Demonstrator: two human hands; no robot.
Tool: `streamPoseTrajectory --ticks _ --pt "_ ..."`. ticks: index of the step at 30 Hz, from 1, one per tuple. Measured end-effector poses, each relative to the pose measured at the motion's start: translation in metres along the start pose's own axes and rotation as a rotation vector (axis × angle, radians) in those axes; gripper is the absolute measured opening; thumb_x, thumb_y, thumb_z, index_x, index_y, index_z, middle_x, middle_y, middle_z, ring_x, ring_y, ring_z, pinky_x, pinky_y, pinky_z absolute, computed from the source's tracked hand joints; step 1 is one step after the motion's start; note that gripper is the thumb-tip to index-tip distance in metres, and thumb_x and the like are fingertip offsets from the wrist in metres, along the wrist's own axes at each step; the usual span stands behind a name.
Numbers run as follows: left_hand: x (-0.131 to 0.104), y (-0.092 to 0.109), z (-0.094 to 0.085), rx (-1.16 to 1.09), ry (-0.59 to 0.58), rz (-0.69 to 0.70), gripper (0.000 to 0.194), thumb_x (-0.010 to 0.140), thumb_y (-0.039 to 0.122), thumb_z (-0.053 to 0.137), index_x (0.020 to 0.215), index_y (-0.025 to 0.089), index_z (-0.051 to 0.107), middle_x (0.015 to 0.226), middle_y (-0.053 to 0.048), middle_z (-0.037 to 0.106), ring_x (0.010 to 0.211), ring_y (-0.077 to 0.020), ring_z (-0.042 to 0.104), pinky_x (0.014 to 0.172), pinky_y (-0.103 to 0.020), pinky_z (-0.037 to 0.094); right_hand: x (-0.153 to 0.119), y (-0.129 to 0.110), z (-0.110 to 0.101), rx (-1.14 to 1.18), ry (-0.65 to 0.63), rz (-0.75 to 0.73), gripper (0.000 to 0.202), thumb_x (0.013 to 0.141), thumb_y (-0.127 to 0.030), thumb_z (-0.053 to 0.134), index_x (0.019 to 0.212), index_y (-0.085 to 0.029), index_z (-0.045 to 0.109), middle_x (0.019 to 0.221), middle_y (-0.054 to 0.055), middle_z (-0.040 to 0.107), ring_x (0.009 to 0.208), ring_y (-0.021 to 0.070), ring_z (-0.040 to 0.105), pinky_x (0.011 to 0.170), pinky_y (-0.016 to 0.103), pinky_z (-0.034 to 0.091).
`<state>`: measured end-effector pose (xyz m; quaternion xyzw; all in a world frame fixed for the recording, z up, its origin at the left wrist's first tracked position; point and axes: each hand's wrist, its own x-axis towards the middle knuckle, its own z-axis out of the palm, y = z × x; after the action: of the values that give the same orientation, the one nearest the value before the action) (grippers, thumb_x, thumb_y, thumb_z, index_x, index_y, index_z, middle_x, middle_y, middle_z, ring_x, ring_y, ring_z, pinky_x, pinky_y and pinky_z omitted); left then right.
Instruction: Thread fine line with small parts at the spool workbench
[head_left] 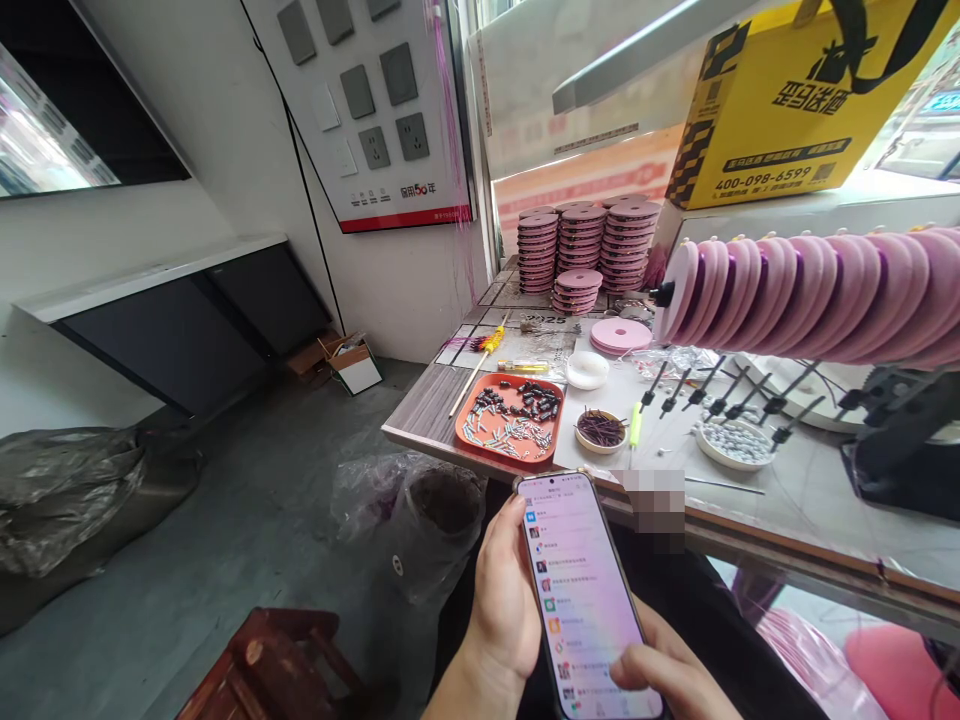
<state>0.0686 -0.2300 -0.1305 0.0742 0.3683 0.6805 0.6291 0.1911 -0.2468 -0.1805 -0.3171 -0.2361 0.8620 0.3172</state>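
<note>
A smartphone (581, 600) with a lit list on its screen is held upright over my lap, in front of the table edge. My left hand (504, 590) wraps round its left side. My right hand (667, 655) grips the lower right side, its thumb over the bottom of the screen and its other fingers partly hidden behind. Just beyond the phone, an orange tray (514, 455) holds small black and silver metal parts. Beside it are a small dish of dark thin pieces (600, 430) and a bowl of pale grey beads (735, 443).
Stacked pink discs (581, 245) stand at the back of the table (420, 415). A rod of pink spools (817, 295) spans the right, below a yellow bag (810, 120). A plastic-lined bin (442, 520) and a wooden stool (262, 665) are on the floor at left.
</note>
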Motion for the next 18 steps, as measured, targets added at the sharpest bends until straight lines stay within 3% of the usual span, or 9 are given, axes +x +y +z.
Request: streamPoseTrajectory --ticks 13,18 --pt "0.0001 -0.0009 -0.003 0.017 -0.026 0.015 0.019 0.085 0.021 0.05 0.083 0.012 0.066 0.071 -0.002 0.065 0.066 -0.0132 0.054 0.065 -0.025 0.041 -0.002 -0.0012 -0.001 -0.021 -0.018 0.019 0.054 0.054 -0.015 0.058 0.108 -0.017 0.064 0.064 -0.001 0.065 0.054 0.0157 0.055 0.051 0.022 0.04" --pt "-0.0009 -0.0015 -0.0023 0.033 -0.064 0.01 0.019 0.085 0.021 0.049 0.089 0.012 0.066 0.076 -0.004 0.066 0.07 -0.0138 0.056 0.068 -0.026 0.042 -0.0016 -0.0009 -0.0009 -0.007 -0.016 -0.005 0.05 0.054 -0.015 0.058 0.103 -0.017 0.066 0.064 -0.001 0.066 0.055 0.0155 0.056 0.051 0.022 0.04"
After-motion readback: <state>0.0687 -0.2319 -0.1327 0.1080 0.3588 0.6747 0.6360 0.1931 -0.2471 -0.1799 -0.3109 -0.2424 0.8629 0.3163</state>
